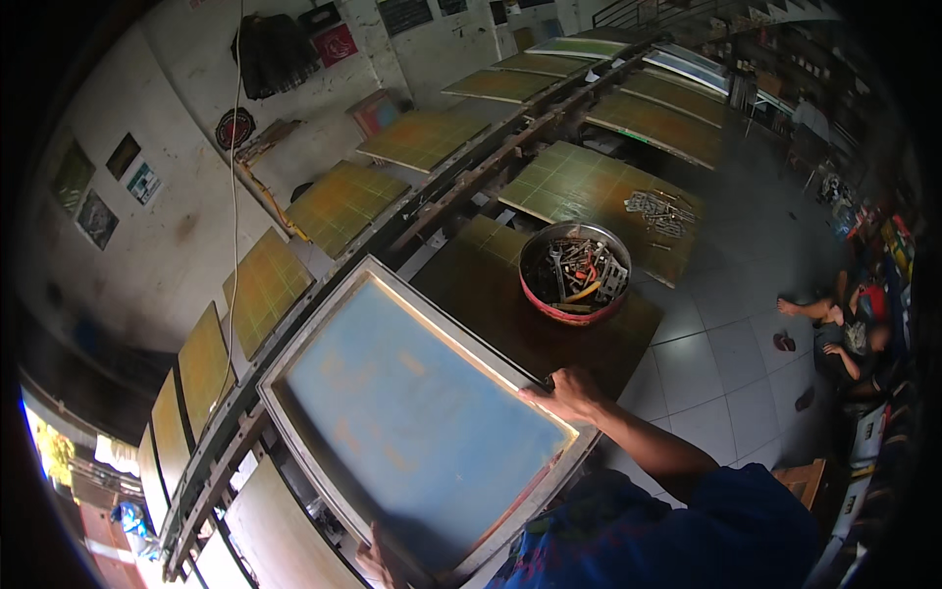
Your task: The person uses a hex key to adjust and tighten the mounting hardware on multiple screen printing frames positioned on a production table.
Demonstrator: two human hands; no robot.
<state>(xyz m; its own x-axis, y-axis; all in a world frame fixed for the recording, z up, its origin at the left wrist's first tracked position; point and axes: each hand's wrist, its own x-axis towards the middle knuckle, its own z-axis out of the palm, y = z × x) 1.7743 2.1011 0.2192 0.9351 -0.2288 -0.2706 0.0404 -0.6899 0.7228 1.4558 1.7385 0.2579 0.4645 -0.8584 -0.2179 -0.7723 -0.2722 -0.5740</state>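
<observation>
Stained wht wall L, tiled flr R, prob. shelves beyond.

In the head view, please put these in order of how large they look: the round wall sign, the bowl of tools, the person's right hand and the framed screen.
From largest to smallest:
1. Screen
2. Bowl
3. Right hand
4. Wall sign, though distance may shrink it.

Blue mesh, grey frame, pale-gridded olive boards
</observation>
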